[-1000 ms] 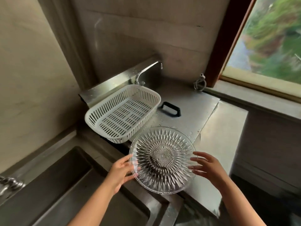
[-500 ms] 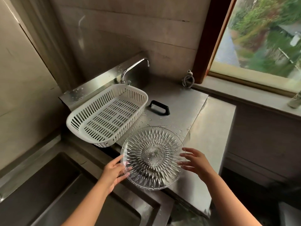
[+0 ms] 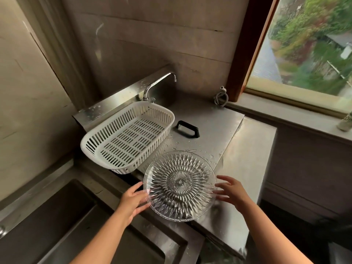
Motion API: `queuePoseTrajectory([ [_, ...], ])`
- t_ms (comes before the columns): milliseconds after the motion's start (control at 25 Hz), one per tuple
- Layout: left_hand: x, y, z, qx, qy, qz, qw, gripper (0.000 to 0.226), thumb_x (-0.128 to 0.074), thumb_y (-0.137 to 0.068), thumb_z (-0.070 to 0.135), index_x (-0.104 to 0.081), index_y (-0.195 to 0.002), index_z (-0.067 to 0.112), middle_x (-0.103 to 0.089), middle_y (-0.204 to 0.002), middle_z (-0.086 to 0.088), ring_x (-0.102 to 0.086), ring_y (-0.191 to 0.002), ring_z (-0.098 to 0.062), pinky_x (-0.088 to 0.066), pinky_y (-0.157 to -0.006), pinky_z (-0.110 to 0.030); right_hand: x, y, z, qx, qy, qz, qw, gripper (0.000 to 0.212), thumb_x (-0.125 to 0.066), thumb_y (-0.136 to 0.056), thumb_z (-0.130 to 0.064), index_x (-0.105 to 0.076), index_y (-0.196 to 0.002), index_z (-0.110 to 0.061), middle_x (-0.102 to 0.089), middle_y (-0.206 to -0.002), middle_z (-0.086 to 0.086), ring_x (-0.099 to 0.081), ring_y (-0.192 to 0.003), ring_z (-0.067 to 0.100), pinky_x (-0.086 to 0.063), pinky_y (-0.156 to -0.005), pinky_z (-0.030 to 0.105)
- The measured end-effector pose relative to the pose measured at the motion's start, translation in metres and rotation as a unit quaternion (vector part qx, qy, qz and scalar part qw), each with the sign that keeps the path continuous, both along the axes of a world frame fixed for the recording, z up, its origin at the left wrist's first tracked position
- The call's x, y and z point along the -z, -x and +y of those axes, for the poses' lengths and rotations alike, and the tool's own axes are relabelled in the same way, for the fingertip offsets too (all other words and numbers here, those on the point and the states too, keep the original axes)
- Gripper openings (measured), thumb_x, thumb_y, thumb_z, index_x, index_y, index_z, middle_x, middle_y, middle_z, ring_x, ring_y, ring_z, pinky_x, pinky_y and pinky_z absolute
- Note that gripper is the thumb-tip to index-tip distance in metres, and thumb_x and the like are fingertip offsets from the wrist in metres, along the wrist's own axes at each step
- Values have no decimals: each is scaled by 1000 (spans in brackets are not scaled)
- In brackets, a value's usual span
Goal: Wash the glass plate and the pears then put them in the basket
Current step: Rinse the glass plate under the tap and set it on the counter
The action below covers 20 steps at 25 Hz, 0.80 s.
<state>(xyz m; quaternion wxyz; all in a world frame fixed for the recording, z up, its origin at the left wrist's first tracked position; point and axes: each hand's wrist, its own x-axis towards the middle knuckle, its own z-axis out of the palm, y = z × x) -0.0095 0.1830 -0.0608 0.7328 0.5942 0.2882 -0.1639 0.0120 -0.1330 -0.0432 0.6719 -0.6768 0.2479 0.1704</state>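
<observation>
A round cut-glass plate [image 3: 180, 184] with a starburst pattern hovers over the front edge of the steel counter [image 3: 245, 168]. My left hand [image 3: 132, 201] holds its left rim, thumb above and fingers below. On the other side, my right hand [image 3: 231, 193] touches the right rim with straight, spread fingers. The white slotted plastic basket [image 3: 95, 147] sits behind and to the left of the plate, partly over the sink edge, with nothing in it. No pears are in view.
A steel tap [image 3: 158, 82] rises behind the basket. A deep steel sink [image 3: 62, 221] lies at lower left. A black handle [image 3: 187, 128] sits on the wet counter lid. A window [image 3: 308, 44] and its sill are on the right.
The plate stays between both hands over the counter's front edge. My head view has shifted, so the basket and tap sit differently in frame.
</observation>
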Motion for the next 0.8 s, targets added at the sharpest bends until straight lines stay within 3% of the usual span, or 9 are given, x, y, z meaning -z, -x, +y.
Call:
queuePoseTrajectory([
  [80, -8, 1, 8, 6, -12, -9, 1000, 57, -62, -83, 5, -42, -135, 15, -57, -125, -15, -63, -99, -27, -51, -83, -41, -8, -1, -7, 15, 6, -18, 1000, 33, -52, -87, 2, -57, -117, -10, -64, -87, 12, -63, -69, 24, -55, -57, 28],
  [240, -31, 9, 22, 7, -22, -26, 999, 57, -66, -81, 13, -43, -134, 19, -60, -123, -10, -64, -98, -22, -52, -81, -38, -34, -6, -4, -11, 9, -72, 997, 33, -54, -87, 0, -57, -117, -12, -64, -86, 10, -63, -73, 22, -53, -64, 30],
  [400, -52, 40, 42, -33, -30, -44, 998, 55, -65, -82, 14, -44, -133, 20, -60, -123, -10, -64, -98, -21, -51, -81, -37, -66, -6, 48, -111, 0, -111, 988, 30, -56, -87, -3, -57, -113, -17, -66, -93, 10, -65, -77, 22, -54, -66, 29],
  [520, -66, 75, 64, -70, -44, -58, 995, 51, -60, -85, 11, -44, -133, 20, -61, -118, -8, -63, -99, -22, -46, -90, -39, -72, -2, 111, -211, -5, -124, 970, 31, -58, -85, 0, -59, -111, -16, -66, -89, 8, -65, -74, 21, -53, -63, 27],
  [680, -74, 164, 119, -173, -94, -54, 979, 48, -58, -87, 12, -44, -132, 22, -62, -114, -3, -62, -100, -19, -43, -94, -37, -60, 25, 239, -405, -2, -108, 908, 33, -55, -85, 5, -56, -114, -11, -57, -81, 6, -58, -65, 17, -48, -60, 27],
  [800, -73, 250, 158, -280, -130, -22, 951, 49, -61, -85, 12, -45, -130, 21, -62, -119, -5, -60, -100, -15, -46, -81, -25, -46, 65, 333, -540, -7, -95, 837, 36, -56, -85, 4, -53, -118, -10, -58, -87, 8, -57, -73, 19, -46, -59, 28],
])
